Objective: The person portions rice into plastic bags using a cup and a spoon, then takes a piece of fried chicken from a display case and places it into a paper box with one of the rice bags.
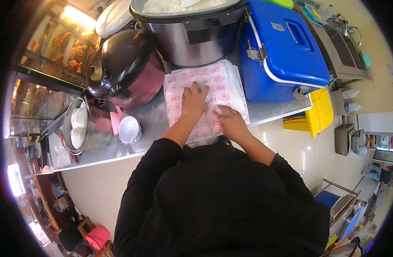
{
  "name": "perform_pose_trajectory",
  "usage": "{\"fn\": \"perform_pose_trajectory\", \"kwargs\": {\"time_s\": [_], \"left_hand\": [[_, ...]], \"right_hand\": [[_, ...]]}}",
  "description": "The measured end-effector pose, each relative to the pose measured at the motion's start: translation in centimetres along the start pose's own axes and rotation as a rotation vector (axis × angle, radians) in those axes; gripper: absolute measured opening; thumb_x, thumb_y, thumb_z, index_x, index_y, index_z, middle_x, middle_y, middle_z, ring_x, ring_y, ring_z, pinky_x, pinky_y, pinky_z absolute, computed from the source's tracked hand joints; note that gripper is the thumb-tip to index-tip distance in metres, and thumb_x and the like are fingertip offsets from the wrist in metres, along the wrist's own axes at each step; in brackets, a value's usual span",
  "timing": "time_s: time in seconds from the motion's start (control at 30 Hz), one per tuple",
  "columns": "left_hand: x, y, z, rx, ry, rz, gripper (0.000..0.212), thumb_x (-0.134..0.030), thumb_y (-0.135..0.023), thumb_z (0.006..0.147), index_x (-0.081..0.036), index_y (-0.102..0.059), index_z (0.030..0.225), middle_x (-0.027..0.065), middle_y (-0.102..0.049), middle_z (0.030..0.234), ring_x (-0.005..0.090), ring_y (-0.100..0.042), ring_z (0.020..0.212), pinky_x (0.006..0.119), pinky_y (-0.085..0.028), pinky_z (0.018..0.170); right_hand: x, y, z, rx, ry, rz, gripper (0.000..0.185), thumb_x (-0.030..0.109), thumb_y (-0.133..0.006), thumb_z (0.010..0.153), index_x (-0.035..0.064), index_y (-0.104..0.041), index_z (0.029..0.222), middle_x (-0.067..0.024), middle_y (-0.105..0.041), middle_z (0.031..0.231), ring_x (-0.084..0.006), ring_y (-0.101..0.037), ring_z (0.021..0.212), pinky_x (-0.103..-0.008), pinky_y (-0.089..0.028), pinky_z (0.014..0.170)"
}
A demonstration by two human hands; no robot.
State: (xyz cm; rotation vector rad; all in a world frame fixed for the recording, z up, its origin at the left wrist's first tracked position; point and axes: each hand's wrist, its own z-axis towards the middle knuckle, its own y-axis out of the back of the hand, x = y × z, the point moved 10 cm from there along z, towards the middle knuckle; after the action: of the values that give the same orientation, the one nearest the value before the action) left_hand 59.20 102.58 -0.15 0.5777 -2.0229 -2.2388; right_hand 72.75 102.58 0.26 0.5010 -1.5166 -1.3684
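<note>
A stack of white wrapping paper sheets (180, 109) with repeated red print lies on the steel table in front of me. My left hand (194, 101) rests on the top sheet, knuckles arched and fingers spread. Something crumpled and see-through, perhaps thin plastic, shows between its fingers. Lower and to the right, my right hand (232, 122) touches the same sheet with curled fingers. A small pale bit shows at its fingertips; whether either hand grips anything is hidden. Just behind the stack stands a large rice cooker (193, 38), uncovered, holding cooked white rice (170, 5).
A maroon rice cooker with a black lid (125, 70), a steel pot (100, 135) holding white bundles, and a clear plastic cup (129, 128) stand left. On the right is a blue cooler box (283, 54). A lit display case (60, 51) holds fried food. A yellow bin (318, 112) stands beyond the table.
</note>
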Motion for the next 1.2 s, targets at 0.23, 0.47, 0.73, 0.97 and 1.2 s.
{"fn": "perform_pose_trajectory", "kwargs": {"time_s": [0.23, 0.47, 0.73, 0.97, 1.2], "left_hand": [[-0.7, 0.6, -0.5, -0.03, -0.055, 0.023, 0.073, -0.023, -0.079, 0.066, -0.022, -0.047, 0.132, 0.0189, -0.038, 0.135, 0.0454, -0.047, 0.109, 0.048, -0.05, 0.089], [-0.4, 0.9, -1.4, -0.033, -0.046, -0.012, 0.071, -0.023, -0.078, 0.066, -0.021, -0.048, 0.131, 0.0175, -0.039, 0.135, 0.0434, -0.047, 0.107, 0.048, -0.049, 0.089], [0.2, 0.8, -2.3, -0.079, -0.02, -0.043, 0.069, -0.022, -0.077, 0.066, -0.025, -0.049, 0.129, 0.0157, -0.038, 0.136, 0.0437, -0.044, 0.111, 0.048, -0.049, 0.089], [0.4, 1.0, -2.6, -0.106, -0.024, -0.025, 0.069, -0.024, -0.077, 0.066, -0.025, -0.049, 0.129, 0.015, -0.039, 0.135, 0.0416, -0.045, 0.11, 0.047, -0.049, 0.089], [0.3, 1.1, -2.8, -0.115, -0.041, 0.003, 0.068, -0.029, -0.077, 0.067, -0.026, -0.05, 0.129, 0.0138, -0.04, 0.134, 0.04, -0.046, 0.109, 0.044, -0.05, 0.087]], "right_hand": [[-5.5, 2.5, 1.8, -0.174, -0.343, 0.153, 0.031, 0.011, -0.06, 0.082, 0.0031, -0.064, 0.112, -0.0195, -0.06, 0.111, -0.0383, -0.06, 0.096, -0.043, -0.049, 0.084], [-7.1, 0.4, 3.2, 0.013, -0.488, 0.047, 0.032, 0.025, -0.068, 0.08, 0.0003, -0.062, 0.1, -0.0201, -0.058, 0.1, -0.0365, -0.062, 0.091, -0.0434, -0.051, 0.079], [-8.3, 0.5, 4.0, -0.097, -0.575, 0.045, 0.023, 0.023, -0.068, 0.08, 0.0022, -0.064, 0.09, -0.0188, -0.064, 0.092, -0.0364, -0.064, 0.086, -0.0436, -0.052, 0.076], [-8.6, 0.4, 4.7, -0.031, -0.627, 0.01, 0.022, 0.023, -0.067, 0.08, 0.0035, -0.065, 0.089, -0.0195, -0.067, 0.09, -0.0352, -0.065, 0.083, -0.0441, -0.052, 0.075], [-8.9, -0.4, 5.8, -0.079, -0.59, 0.43, 0.027, 0.025, -0.063, 0.083, 0.0026, -0.063, 0.098, -0.0166, -0.067, 0.09, -0.0314, -0.066, 0.08, -0.0386, -0.052, 0.075]]}}
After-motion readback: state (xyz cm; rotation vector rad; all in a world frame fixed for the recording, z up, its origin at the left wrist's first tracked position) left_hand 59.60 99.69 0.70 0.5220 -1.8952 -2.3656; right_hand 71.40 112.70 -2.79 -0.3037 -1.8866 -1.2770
